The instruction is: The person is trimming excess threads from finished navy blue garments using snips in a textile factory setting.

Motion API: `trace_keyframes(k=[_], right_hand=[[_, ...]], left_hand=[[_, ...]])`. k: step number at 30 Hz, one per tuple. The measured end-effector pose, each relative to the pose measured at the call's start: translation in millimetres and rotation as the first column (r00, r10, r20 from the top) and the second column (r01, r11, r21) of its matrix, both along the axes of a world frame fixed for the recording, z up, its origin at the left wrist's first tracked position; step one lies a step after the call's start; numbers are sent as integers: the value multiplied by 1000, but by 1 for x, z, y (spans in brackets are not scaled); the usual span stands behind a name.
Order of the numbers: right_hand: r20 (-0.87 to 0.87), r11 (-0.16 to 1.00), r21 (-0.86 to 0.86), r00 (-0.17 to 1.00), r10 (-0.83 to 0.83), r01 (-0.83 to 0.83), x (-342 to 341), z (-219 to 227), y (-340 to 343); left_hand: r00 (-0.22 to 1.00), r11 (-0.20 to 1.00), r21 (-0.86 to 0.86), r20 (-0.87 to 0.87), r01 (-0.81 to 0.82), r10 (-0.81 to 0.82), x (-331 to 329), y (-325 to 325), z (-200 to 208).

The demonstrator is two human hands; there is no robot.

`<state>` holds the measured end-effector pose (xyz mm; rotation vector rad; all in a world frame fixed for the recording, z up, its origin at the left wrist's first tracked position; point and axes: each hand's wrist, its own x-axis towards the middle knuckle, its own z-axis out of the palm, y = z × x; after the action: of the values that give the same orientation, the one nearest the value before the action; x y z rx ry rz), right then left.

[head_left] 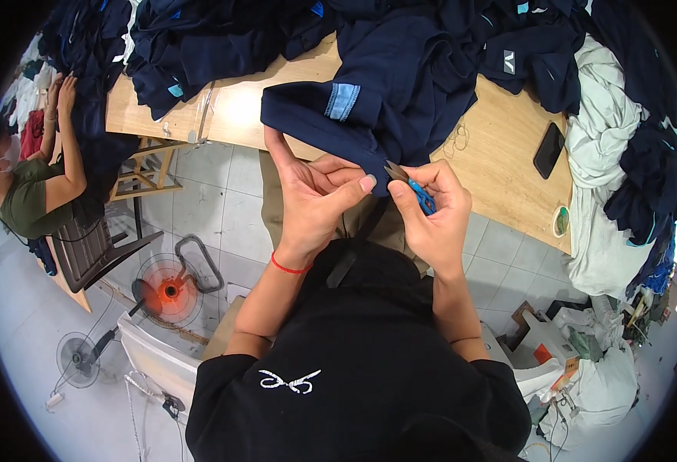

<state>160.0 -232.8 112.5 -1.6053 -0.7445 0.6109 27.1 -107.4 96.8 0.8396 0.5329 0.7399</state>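
Observation:
A navy garment (407, 85) with a light-blue patch (342, 102) spreads over the near edge of the table. My left hand (311, 192) grips its edge between thumb and fingers, with one finger raised under the cloth. In my right hand (440, 208) is a small pair of thread snips (421, 198) with blue handles. Their metal blades point left and meet the garment's edge right beside my left fingertips. Whether the blades are closed on a thread is too small to tell.
Piles of navy garments (207, 46) cover the far side of the wooden table (508, 177). A black phone (549, 150) lies at the right, beside white cloth (604, 115). To the left sit a person (38, 185) handling dark cloth, a chair (96, 242) and a fan (170, 291).

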Motion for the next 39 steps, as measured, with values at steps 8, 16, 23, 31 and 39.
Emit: trace_keyframes(k=[8,16,23,31,39], right_hand=[[-78,998,34,996,-50,53,1,-1,0],[-77,997,-15,994,73,-74,4,7,-1],[-77,1000,21,997,-17,18,5,0,-2],[-42,1000,14,999,22,-22,1,-3,-1],[22,1000,1,1000,-17,17,0,-2,1]], left_hand=[[999,999,51,-42,16,-14,-2,1,1],[997,992,116,-74,41,-33,-4,3,0],[993,985,172,-120,30,-9,-6,3,0],[998,994,99,-50,53,-48,-5,3,-1],[997,992,113,-60,50,-44,-6,4,0]])
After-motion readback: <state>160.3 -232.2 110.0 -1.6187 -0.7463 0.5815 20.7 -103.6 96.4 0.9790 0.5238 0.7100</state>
